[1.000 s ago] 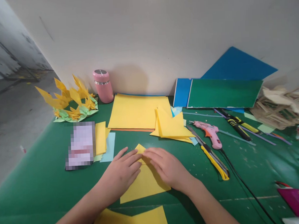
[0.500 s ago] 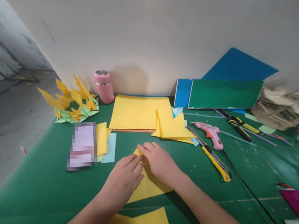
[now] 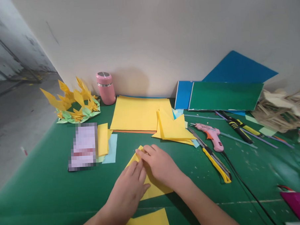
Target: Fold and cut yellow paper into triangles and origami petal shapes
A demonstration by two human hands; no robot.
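Observation:
A sheet of yellow paper (image 3: pixel 157 188) lies on the green table under both my hands, its top folded to a point. My left hand (image 3: pixel 129 184) rests along the paper's left slanted edge, fingers stretched out flat and thumb apart. With curled fingers, my right hand (image 3: pixel 160 163) holds the paper near its tip, the forefinger pressed on the fold. The fingertips of both hands meet there and hide part of the crease. Closer to me lies another piece of yellow paper (image 3: pixel 151 222), partly behind my left wrist.
Folded yellow pieces (image 3: pixel 173 128) lie beyond my right hand, beside a stack of yellow sheets (image 3: pixel 140 113). A utility knife (image 3: pixel 214 162) and a pink glue gun (image 3: pixel 212 134) with a black cord lie rightward. Leftward are a phone (image 3: pixel 84 145), a paper crown (image 3: pixel 75 105) and a pink flask (image 3: pixel 106 89).
My left hand has slid right and turned upward along the fold, and the paper's left side is now folded inward. My right hand has stayed near the tip.

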